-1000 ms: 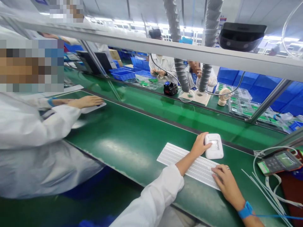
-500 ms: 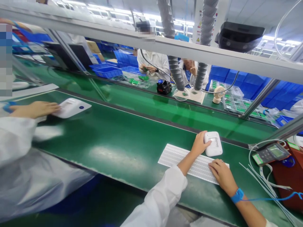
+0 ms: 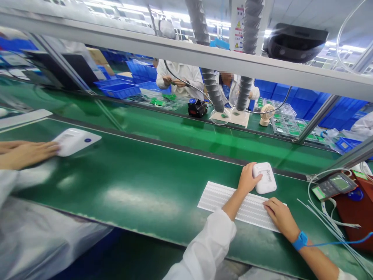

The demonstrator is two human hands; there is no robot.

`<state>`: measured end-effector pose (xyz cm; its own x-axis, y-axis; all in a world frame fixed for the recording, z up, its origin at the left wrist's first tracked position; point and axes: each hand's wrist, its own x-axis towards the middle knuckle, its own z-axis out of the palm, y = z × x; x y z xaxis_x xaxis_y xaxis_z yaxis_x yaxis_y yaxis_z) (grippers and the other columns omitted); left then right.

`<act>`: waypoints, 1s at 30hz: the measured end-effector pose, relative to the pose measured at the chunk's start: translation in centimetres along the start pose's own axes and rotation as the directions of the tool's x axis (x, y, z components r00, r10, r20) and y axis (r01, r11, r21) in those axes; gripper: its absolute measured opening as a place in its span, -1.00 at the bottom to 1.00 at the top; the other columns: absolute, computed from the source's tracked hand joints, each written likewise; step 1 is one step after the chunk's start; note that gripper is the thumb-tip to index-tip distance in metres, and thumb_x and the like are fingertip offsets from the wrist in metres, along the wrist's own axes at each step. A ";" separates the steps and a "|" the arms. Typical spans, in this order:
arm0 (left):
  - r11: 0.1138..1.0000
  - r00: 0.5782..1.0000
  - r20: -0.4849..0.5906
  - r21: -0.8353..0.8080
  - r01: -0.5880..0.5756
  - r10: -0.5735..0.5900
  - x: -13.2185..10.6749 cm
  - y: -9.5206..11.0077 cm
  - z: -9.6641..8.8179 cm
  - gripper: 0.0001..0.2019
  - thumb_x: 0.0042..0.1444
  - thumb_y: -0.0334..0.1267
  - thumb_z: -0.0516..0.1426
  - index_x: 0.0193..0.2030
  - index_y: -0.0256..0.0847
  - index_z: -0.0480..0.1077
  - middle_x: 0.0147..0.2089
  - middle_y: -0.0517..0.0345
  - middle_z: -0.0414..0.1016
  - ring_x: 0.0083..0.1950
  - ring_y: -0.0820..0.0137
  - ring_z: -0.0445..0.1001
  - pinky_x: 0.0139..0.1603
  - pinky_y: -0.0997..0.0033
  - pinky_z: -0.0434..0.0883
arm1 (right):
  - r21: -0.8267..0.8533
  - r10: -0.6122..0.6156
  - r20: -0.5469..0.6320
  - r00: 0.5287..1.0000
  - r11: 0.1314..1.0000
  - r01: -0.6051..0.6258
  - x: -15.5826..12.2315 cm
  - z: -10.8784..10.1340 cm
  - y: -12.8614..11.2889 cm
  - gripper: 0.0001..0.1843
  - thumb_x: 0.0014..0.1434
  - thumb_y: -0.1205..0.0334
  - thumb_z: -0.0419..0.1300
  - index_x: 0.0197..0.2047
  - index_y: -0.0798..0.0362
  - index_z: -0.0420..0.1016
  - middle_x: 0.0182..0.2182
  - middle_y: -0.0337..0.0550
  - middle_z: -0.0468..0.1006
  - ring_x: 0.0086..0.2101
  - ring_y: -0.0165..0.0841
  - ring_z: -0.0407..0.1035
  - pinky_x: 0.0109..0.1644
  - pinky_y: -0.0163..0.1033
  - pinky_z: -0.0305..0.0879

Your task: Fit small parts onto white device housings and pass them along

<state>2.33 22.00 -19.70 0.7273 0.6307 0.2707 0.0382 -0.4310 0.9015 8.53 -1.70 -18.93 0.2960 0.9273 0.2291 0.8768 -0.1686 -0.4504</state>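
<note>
The right hand (image 3: 279,216), a blue wrist strap (image 3: 300,240) behind it, lies with its fingers loose and flat on a white ribbed sheet (image 3: 224,198), gripping nothing. Just beyond those fingers, the left hand (image 3: 247,179) has its fingers curled around the left side of a white device (image 3: 265,178). This sits on the green table (image 3: 160,171) by the sheet's far edge. Right of the fingers lies a handheld meter (image 3: 333,186). Far to their left, a co-worker's hand (image 3: 27,153) touches a second white device (image 3: 76,140).

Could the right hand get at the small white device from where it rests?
Probably yes: the right hand lies close beside the white device; only bare sheet lies between, and the left hand grips its other side.
</note>
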 end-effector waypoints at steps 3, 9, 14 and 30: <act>1.000 1.000 -0.005 -0.003 0.001 -0.001 -0.1 0.1 -0.1 -0.37 0.24 -0.27 0.41 0.42 -0.09 0.38 0.44 -0.10 0.50 0.48 -0.05 0.42 0.58 -0.13 0.34 | 0.013 0.007 0.048 0.999 1.000 -0.008 0.3 -0.3 0.0 -0.68 0.61 0.15 0.08 -0.01 -0.08 0.69 -0.11 -0.03 0.71 -0.16 -0.14 0.68 -0.03 -0.06 0.65; 1.000 1.000 -0.002 0.015 -0.004 0.004 -0.1 0.1 -0.2 -0.38 0.26 -0.28 0.40 0.42 -0.10 0.38 0.43 -0.09 0.51 0.47 -0.03 0.43 0.57 -0.09 0.35 | 0.005 -0.011 0.110 0.994 1.000 0.011 1.3 -1.2 0.0 -0.74 0.61 0.21 0.10 -0.06 -0.06 0.64 -0.17 -0.10 0.66 -0.21 -0.21 0.63 -0.08 -0.15 0.57; 0.998 0.999 -0.005 0.058 -0.034 0.035 0.1 -0.3 -0.2 -0.40 0.29 -0.29 0.39 0.42 -0.17 0.38 0.44 -0.18 0.51 0.46 -0.01 0.45 0.58 -0.09 0.32 | -0.008 0.020 0.169 0.985 1.000 -0.019 1.5 -2.1 -0.3 -0.81 0.57 0.26 0.17 -0.07 0.01 0.63 -0.14 -0.07 0.65 -0.15 -0.23 0.58 0.01 -0.15 0.54; 0.997 0.998 -0.036 0.065 -0.040 0.042 0.2 -1.2 0.1 -0.42 0.30 -0.29 0.39 0.42 -0.12 0.39 0.42 -0.13 0.53 0.45 -0.01 0.48 0.54 -0.04 0.38 | -0.175 0.000 0.269 0.963 0.983 0.049 0.6 -2.7 -1.3 -0.78 0.62 0.24 0.16 -0.02 0.03 0.65 -0.10 -0.03 0.66 -0.11 -0.20 0.55 0.02 -0.16 0.44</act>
<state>2.44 22.58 -20.76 0.7029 0.6349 0.3208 0.0534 -0.4967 0.8663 8.57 -1.86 -15.83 0.1829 0.9831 -0.0118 0.9430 -0.1788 -0.2806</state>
